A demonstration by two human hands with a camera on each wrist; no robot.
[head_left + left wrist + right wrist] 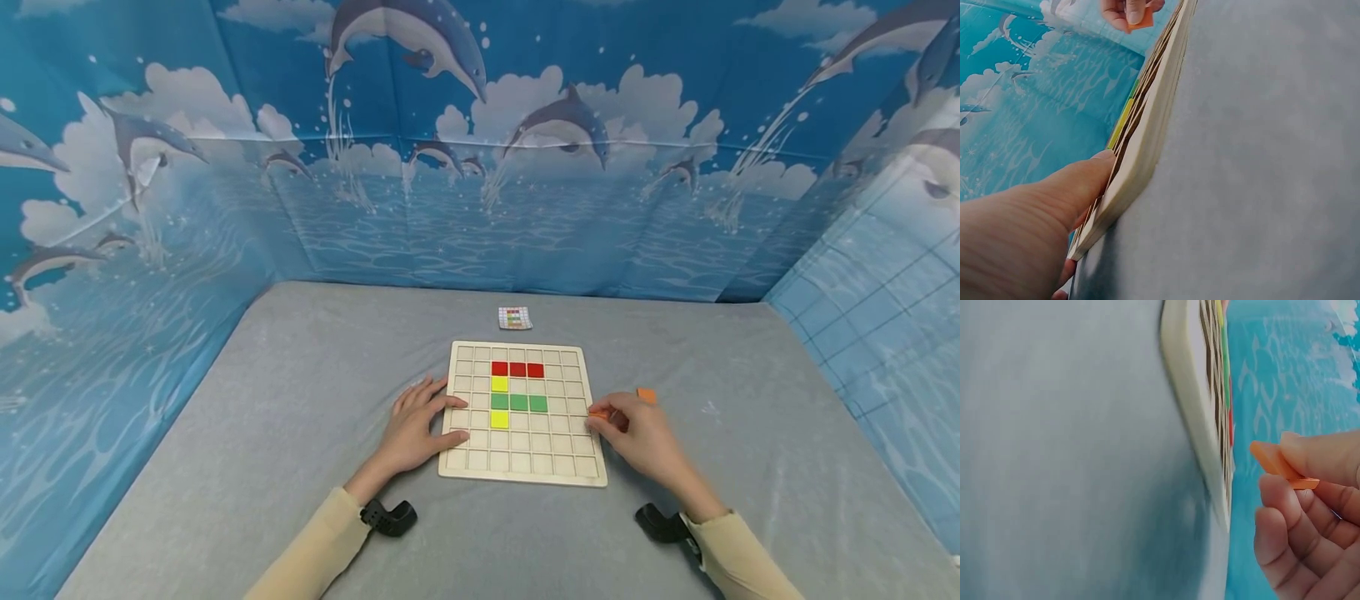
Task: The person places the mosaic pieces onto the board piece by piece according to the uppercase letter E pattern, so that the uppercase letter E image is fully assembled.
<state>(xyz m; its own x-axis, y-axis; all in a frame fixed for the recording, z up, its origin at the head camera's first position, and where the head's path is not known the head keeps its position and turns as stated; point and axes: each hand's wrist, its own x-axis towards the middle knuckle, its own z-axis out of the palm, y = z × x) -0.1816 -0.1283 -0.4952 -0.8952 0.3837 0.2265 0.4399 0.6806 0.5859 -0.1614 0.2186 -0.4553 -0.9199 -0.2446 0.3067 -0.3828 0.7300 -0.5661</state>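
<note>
A pale wooden grid board (pixel 522 477) lies flat in the head view. In its cells sit three red tiles (pixel 517 369), three green tiles (pixel 518 403) and two yellow tiles (pixel 499 419). My left hand (pixel 415 425) rests at the board's left edge, thumb and index fingertip on its top face, the other fingers alongside. At the right edge, my right hand (pixel 637 429) pinches orange tiles (pixel 1266 457) between thumb and fingers, just above the board's border. Two orange pieces show there in the right wrist view, partly covered by the fingers.
Another orange tile (pixel 647 395) lies on the grey cloth just beyond my right hand. Behind the board is a small pattern card (pixel 514 317) with coloured squares. A dolphin-printed curtain (pixel 480 217) borders the table at the back and sides.
</note>
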